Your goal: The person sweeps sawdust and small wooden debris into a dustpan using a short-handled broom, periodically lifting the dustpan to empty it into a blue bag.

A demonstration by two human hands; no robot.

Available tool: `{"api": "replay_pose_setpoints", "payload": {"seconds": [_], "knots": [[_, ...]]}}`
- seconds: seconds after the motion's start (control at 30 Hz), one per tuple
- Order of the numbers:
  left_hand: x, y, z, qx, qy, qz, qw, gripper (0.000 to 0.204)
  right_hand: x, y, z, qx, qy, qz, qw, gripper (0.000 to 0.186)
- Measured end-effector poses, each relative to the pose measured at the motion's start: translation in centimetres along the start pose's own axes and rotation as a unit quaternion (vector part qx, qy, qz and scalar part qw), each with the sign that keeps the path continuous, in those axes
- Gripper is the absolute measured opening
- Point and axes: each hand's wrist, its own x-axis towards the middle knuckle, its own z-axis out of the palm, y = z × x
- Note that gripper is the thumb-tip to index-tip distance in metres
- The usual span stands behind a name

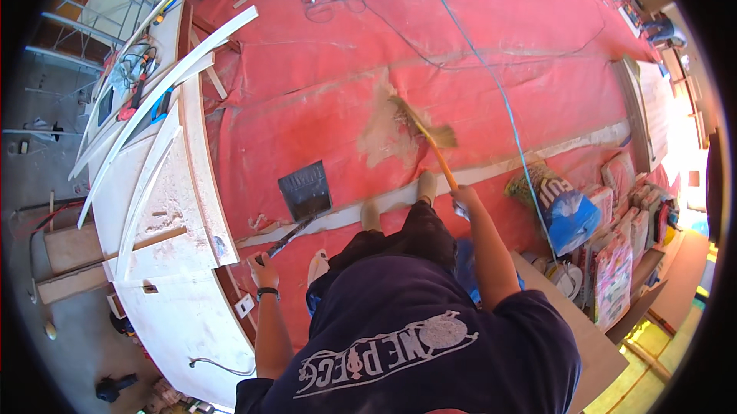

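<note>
My right hand point(464, 200) is wrapped round the orange handle of a broom point(442, 160). Its yellowish bristles rest on the red floor covering, at the right side of a patch of pale brown dust point(384, 134). Lower on the left, my left hand point(265, 269), with a dark band at the wrist, is closed round the handle of a black long-handled dustpan point(305, 190). The pan lies on the red covering, left of the dust and apart from the broom. My feet stand on a pale strip between the two tools.
On the left, a white workbench point(184, 322) carries curved wooden strips point(153, 99) and hand tools. A blue line point(491, 80) and dark cables cross the red covering point(307, 99). Filled bags point(564, 214) and stacked packs point(618, 260) stand right. Other people are at the far edges.
</note>
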Motion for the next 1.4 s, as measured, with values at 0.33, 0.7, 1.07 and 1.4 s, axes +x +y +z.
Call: {"api": "replay_pose_setpoints", "payload": {"seconds": [0.33, 0.7, 1.07, 1.4], "knots": [[-1.4, 1.1, 4.1, -0.007, -0.004, -0.072, 0.997, 0.024, 0.5, -11.0, 1.3, -0.221, 0.08, -0.173, 0.956, 0.05], [-9.6, 6.4, 1.0, 0.039, 0.082, -0.097, 0.991, 0.021, 24.4, -13.9, 10.4, -0.453, 0.057, -0.201, 0.867, 0.036], [-7.1, 0.9, 3.8, -0.04, 0.022, -0.168, 0.985, 0.025, 7.1, -10.4, 0.3, -0.193, -0.051, -0.035, 0.979, 0.037], [5.0, 2.5, 6.3, -0.004, -0.081, 0.072, 0.994, 0.023, -9.9, 2.6, -2.2, -0.106, 0.114, 0.006, 0.988, 0.009]]}}
